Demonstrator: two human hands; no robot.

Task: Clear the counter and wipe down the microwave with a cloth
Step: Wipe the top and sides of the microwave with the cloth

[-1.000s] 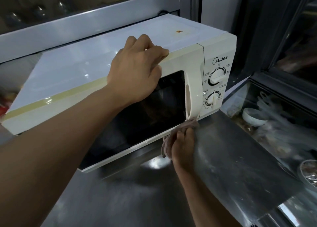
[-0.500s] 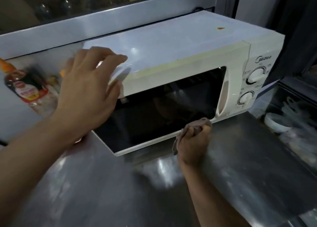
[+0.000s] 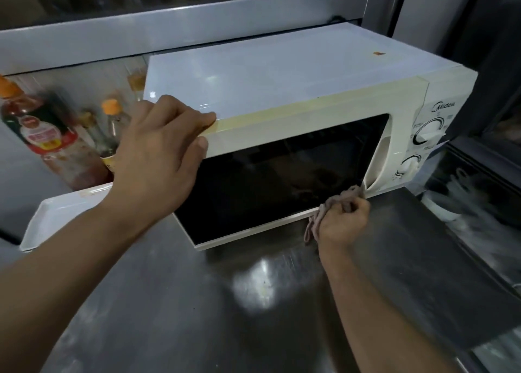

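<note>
A cream microwave [image 3: 282,82] with a dark glass door stands on the steel counter [image 3: 197,302]. My left hand [image 3: 160,152] grips its top front left corner, fingers on the top, thumb on the door frame. My right hand [image 3: 342,222] is closed around a crumpled pinkish cloth [image 3: 332,203], which presses against the lower door edge just left of the handle. An orange spot [image 3: 378,53] marks the top near the back right.
Sauce bottles [image 3: 36,136] with orange caps stand at the left against the wall, behind a white tray [image 3: 53,217]. To the right of the counter edge, a lower glass-covered area holds a white bowl [image 3: 439,209] and plastic bags.
My left hand went from hovering off the left corner to gripping the microwave's top front corner. The right hand with the cloth stayed at the lower door edge. The view shifted.
</note>
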